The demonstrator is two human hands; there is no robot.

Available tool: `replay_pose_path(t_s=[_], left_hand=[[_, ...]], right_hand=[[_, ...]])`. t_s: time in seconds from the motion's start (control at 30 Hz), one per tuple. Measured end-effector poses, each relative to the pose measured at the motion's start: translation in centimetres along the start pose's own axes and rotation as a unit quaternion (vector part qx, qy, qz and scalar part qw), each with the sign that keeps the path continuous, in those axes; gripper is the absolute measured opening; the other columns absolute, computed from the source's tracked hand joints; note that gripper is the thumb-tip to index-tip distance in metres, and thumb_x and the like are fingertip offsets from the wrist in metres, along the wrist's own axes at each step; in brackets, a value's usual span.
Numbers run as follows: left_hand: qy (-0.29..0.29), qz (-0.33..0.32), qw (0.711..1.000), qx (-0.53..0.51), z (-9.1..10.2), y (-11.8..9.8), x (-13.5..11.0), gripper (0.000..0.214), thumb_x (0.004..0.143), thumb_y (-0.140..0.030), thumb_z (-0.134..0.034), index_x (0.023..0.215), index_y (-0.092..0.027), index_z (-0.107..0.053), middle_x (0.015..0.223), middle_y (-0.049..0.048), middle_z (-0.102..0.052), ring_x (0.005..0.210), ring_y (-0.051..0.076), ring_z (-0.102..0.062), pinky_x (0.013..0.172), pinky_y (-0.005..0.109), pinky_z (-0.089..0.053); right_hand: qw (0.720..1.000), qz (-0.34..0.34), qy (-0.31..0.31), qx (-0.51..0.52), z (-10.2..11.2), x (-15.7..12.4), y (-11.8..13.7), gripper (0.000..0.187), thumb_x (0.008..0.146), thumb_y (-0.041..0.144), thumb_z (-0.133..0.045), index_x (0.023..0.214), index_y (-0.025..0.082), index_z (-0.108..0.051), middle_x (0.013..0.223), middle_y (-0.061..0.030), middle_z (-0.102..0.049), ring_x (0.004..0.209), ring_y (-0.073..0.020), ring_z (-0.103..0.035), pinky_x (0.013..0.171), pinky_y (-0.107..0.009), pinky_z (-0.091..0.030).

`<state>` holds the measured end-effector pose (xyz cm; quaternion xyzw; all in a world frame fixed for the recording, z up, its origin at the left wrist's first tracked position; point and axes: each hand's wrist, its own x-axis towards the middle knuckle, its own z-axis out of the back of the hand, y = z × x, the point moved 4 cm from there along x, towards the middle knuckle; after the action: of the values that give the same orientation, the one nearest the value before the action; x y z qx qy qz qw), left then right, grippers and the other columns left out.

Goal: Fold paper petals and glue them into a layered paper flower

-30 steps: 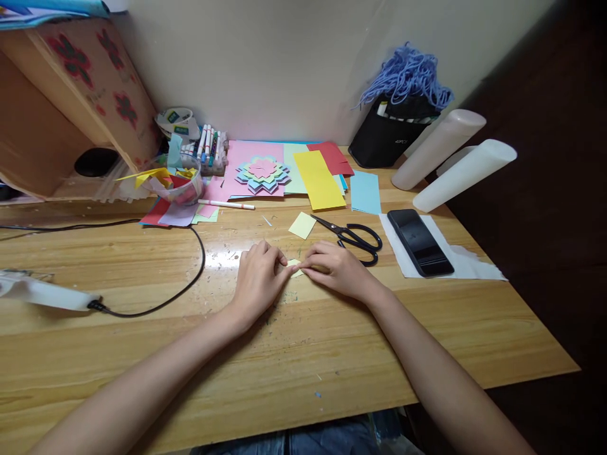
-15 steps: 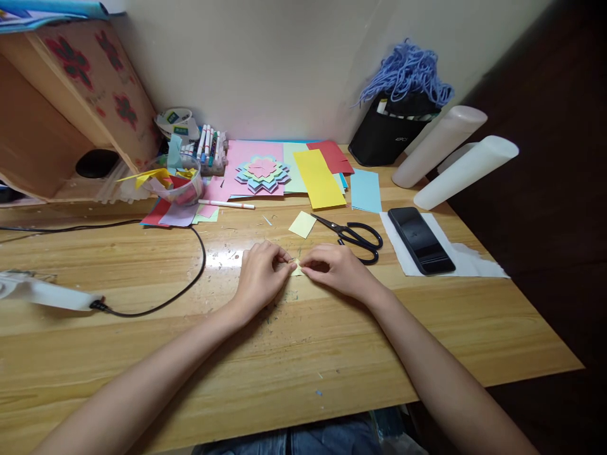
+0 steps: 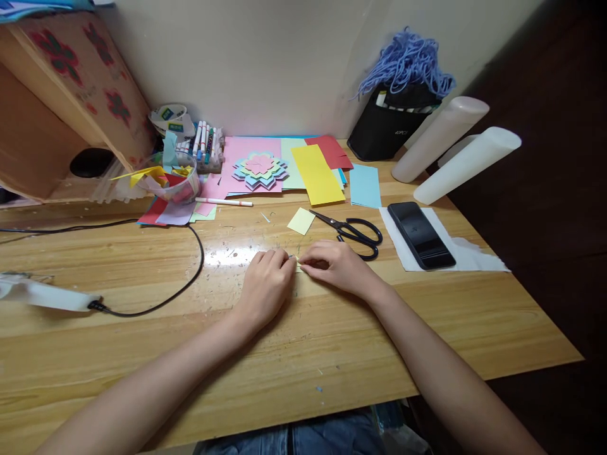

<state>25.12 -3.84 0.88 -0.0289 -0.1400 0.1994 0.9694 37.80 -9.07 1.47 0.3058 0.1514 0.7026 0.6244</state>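
My left hand [image 3: 268,284] and my right hand [image 3: 334,268] meet at the middle of the wooden desk [image 3: 303,341], fingers pinched together on a small pale yellow paper piece [image 3: 297,261]. Only a sliver of that paper shows between the fingertips; the rest is hidden. Both hands rest low on the desk top. A loose pale yellow paper square [image 3: 301,221] lies just beyond the hands, beside black scissors [image 3: 353,231].
Coloured paper sheets [image 3: 317,174] and a layered paper flower [image 3: 260,170] lie at the back. Markers [image 3: 205,146], a bowl of scraps [image 3: 171,182], a pen [image 3: 224,202], a phone [image 3: 421,235] on white paper, a black pouch with blue yarn [image 3: 396,120], two white cylinders [image 3: 467,165] and a black cable [image 3: 190,278] surround them.
The hands have closed tighter over the small paper, which now shows less. My left hand shifted slightly right. The view tilted a little.
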Motion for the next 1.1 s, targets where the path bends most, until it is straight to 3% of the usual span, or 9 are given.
replay_pose_path(t_s=[0.27, 0.43, 0.57, 0.73, 0.87, 1.0, 1.1], left_hand=[[0.028, -0.034, 0.999, 0.011, 0.1, -0.2, 0.1, 0.019, 0.086, -0.018, -0.04, 0.093, -0.015, -0.058, 0.086, 0.0073, -0.055, 0.078, 0.02, -0.047, 0.064, 0.032, -0.038], [0.021, -0.055, 0.998, 0.039, -0.1, -0.7, 0.0, 0.021, 0.087, -0.016, -0.038, 0.094, -0.012, -0.057, 0.084, 0.0089, -0.054, 0.076, 0.02, -0.046, 0.062, 0.032, -0.038], [0.034, -0.035, 0.997, 0.056, -0.2, -1.3, -0.5, 0.025, 0.087, -0.021, -0.037, 0.102, -0.009, -0.054, 0.086, 0.0101, -0.053, 0.077, 0.021, -0.046, 0.064, 0.033, -0.039], [0.034, 0.038, 0.998, 0.048, -0.1, -2.0, -1.3, 0.03, 0.088, -0.022, -0.036, 0.111, -0.009, -0.05, 0.093, 0.0118, -0.053, 0.079, 0.021, -0.046, 0.067, 0.034, -0.039], [0.024, 0.056, 0.997, 0.039, -0.1, -2.4, -1.9, 0.031, 0.087, -0.022, -0.036, 0.112, -0.009, -0.049, 0.094, 0.0125, -0.053, 0.083, 0.022, -0.047, 0.07, 0.035, -0.04], [0.011, 0.058, 0.998, 0.028, 0.0, -1.9, -1.9, 0.028, 0.086, -0.019, -0.04, 0.11, -0.01, -0.051, 0.095, 0.0122, -0.054, 0.081, 0.022, -0.047, 0.069, 0.034, -0.04], [-0.008, 0.055, 0.998, 0.007, 0.0, -0.8, -1.5, 0.019, 0.085, -0.018, -0.043, 0.097, -0.014, -0.057, 0.089, 0.0092, -0.056, 0.076, 0.019, -0.047, 0.066, 0.032, -0.039]], right_hand=[[0.999, -0.003, 0.019, -0.027, -0.2, -0.1, -0.1, 0.009, 0.078, 0.016, -0.054, 0.074, 0.016, -0.062, 0.073, -0.0034, -0.061, 0.071, -0.0143, -0.054, 0.065, -0.026, -0.043], [0.999, -0.006, 0.024, -0.023, -0.1, 0.0, 0.0, 0.009, 0.079, 0.017, -0.053, 0.082, 0.016, -0.061, 0.071, -0.0025, -0.06, 0.068, -0.0134, -0.052, 0.063, -0.025, -0.041], [0.999, -0.008, 0.015, -0.029, -0.2, 0.1, -0.2, 0.014, 0.08, 0.015, -0.05, 0.088, 0.017, -0.062, 0.073, -0.0031, -0.06, 0.07, -0.014, -0.052, 0.065, -0.025, -0.04], [0.999, -0.012, 0.018, -0.034, -0.5, 0.2, -0.4, 0.014, 0.081, 0.015, -0.05, 0.083, 0.016, -0.063, 0.072, -0.0032, -0.058, 0.071, -0.0142, -0.052, 0.065, -0.025, -0.04], [0.999, -0.013, 0.02, -0.037, -0.5, 0.3, -0.4, 0.012, 0.081, 0.016, -0.051, 0.079, 0.016, -0.062, 0.07, -0.0028, -0.057, 0.069, -0.0137, -0.051, 0.064, -0.024, -0.039], [0.999, -0.013, 0.019, -0.038, -0.4, 0.2, -0.4, 0.011, 0.08, 0.016, -0.051, 0.078, 0.016, -0.061, 0.069, -0.0025, -0.056, 0.068, -0.0133, -0.05, 0.063, -0.024, -0.038], [0.999, -0.014, 0.019, -0.038, -0.4, 0.2, -0.4, 0.01, 0.08, 0.015, -0.051, 0.078, 0.016, -0.061, 0.069, -0.0024, -0.057, 0.068, -0.0132, -0.05, 0.063, -0.024, -0.038]])
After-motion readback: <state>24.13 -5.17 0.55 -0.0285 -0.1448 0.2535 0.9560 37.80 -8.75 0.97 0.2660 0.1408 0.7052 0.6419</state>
